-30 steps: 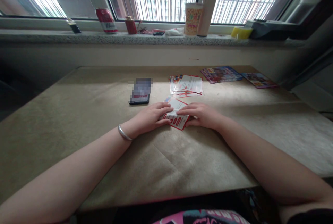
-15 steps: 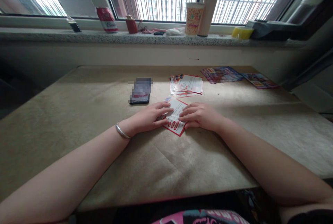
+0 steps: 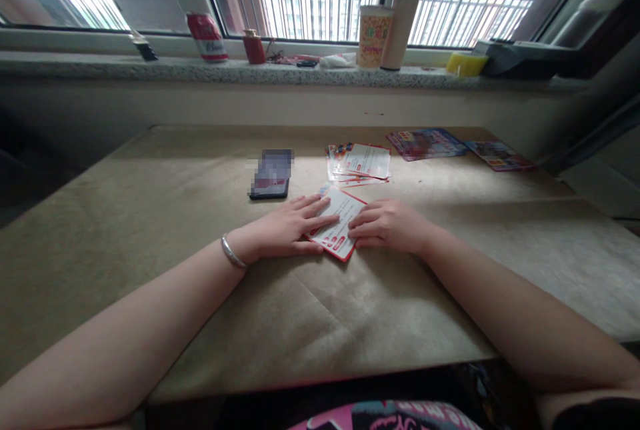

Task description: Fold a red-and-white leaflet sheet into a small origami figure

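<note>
A white printed card with a red border (image 3: 336, 225) lies slanted on the table in front of me. My left hand (image 3: 295, 225) rests flat across its left side, fingers stretched out and apart. At the card's right edge, my right hand (image 3: 387, 225) lies with its fingers extended over the border, slightly bent. Just beyond the card is a loose pile of similar white cards (image 3: 367, 161), fanned out a little. Left of that pile, a dark phone (image 3: 273, 175) lies on the table, its screen blurred out.
Colourful cards (image 3: 430, 143) lie at the table's far right, with another small group of cards (image 3: 500, 155) beside them. On the granite windowsill (image 3: 300, 77) stand a red-and-white can (image 3: 207, 37), a red bottle (image 3: 254, 47), a patterned cup (image 3: 374, 37) and a yellow item (image 3: 466, 65).
My left fingers have spread and reach further over the card. My right hand has slid slightly towards me along the card's edge, showing more of its upper right corner.
</note>
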Tool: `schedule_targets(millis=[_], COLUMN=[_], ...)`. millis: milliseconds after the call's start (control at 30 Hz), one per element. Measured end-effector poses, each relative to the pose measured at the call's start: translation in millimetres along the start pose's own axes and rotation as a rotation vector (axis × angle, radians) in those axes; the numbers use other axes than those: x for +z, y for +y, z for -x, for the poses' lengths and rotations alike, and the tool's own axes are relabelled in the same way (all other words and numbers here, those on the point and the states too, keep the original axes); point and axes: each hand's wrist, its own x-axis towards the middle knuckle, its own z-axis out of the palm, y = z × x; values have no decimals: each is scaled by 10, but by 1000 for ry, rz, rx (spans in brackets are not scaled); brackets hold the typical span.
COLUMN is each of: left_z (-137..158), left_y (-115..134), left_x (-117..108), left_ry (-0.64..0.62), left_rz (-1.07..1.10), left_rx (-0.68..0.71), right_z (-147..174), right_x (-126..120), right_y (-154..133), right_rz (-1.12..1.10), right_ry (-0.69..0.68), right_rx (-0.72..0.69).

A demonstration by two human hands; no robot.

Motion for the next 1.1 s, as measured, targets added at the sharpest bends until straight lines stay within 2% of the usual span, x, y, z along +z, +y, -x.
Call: schedule_targets(millis=[133, 300, 433, 600, 700, 800, 900, 1000, 1100], left_z=[-12, -32, -29, -13, -21, -45, -63, -66, -62], left_y=[-30, -3, 41, 81, 123, 186, 248, 281, 284], left_x=[22, 33, 28, 12, -2, -33, -64, -61, -24], left_ry=[68, 161, 143, 107, 117, 156, 184, 207, 234], left_rz=[39, 102, 153, 143, 143, 187, 266, 324, 379], left_rx=[15, 78, 28, -18, -22, -25, -42, -119, -201], right_z=[-7, 17, 20, 13, 27, 58, 82, 71, 31], right_x=[-6, 56, 44, -67, -139, -190, -203, -172, -103], right_y=[-29, -12, 2, -14, -34, -33, -11, 4, 2], right_rz=[8, -67, -135, -273, -359, -471, -581, -643, -555], right_ry=[-5, 58, 62, 53, -12, -134, -210, -167, -70], right_rx=[25, 133, 217, 158, 157, 258, 434, 621, 715])
